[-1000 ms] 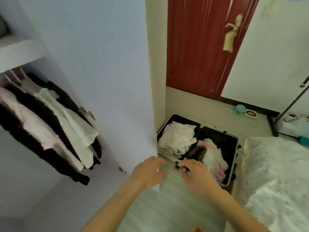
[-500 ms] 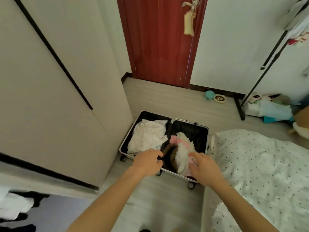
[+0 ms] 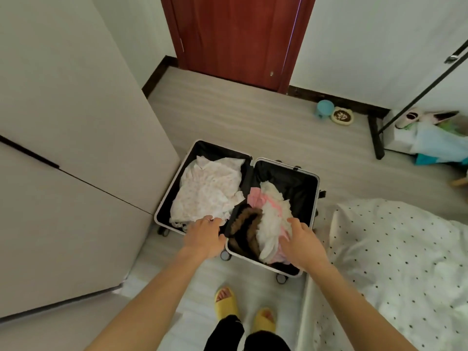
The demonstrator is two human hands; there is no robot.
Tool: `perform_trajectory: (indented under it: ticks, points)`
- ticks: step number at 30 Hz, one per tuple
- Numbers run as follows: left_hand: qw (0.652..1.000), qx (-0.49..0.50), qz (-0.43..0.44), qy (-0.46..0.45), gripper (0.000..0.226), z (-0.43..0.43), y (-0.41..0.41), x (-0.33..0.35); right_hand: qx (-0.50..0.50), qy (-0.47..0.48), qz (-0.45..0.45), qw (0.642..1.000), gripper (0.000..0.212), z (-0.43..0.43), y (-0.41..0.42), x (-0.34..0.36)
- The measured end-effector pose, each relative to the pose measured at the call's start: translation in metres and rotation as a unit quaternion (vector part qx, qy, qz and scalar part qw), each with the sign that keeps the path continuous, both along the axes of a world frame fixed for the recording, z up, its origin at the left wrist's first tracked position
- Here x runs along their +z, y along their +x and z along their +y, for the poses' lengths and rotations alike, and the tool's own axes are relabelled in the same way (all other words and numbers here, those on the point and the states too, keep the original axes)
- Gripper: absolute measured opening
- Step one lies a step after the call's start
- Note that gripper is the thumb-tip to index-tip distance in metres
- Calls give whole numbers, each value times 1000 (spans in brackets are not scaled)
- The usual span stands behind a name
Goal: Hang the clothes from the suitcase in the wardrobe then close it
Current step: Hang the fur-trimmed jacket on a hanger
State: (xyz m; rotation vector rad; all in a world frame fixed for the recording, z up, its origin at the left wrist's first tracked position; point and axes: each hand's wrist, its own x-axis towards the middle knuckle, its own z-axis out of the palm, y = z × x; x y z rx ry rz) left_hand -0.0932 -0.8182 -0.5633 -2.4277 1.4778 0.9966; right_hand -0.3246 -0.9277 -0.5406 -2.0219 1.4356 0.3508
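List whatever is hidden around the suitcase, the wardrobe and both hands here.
Head view throughout:
Left hand: fingertips dip behind its knuckles, so the grip is unclear.
Right hand: covers the white and pink garment, hiding any pinch.
Suitcase: lower layers hidden by the top clothes.
Wardrobe: interior hidden behind its panels.
Black rack: top cut off by the right edge.

A dark red door (image 3: 238, 34) stands shut in the far wall, above a pale striped floor (image 3: 253, 117). By the skirting to its right, a small blue cup (image 3: 325, 108) sits just beside a round bowl (image 3: 342, 116). Further right, a black rack (image 3: 377, 138) stands over a heap of bags (image 3: 435, 145). A white bedcover with dark dots (image 3: 405, 262) fills the right side. Yellow slippers (image 3: 226, 304) show at the bottom.
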Motion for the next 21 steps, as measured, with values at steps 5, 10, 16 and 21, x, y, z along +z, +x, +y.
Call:
perform_trajectory:
  ticks: [5,10,16,21]
  points:
    - [999,19,19,42,50,-33,18,-127,-19,86,26,996,60,-43,35,-125]
    - [999,29,1,40,52,-55,29,-294,-24,135,38,990,57,-67,70,-293]
    - [995,67,51,59,68,-46,21,-481,-120,191,46,973,81,-65,85,-494]
    - [991,93,81,59,81,-17,-4,-556,-132,168,49,976,60,-47,87,-583]
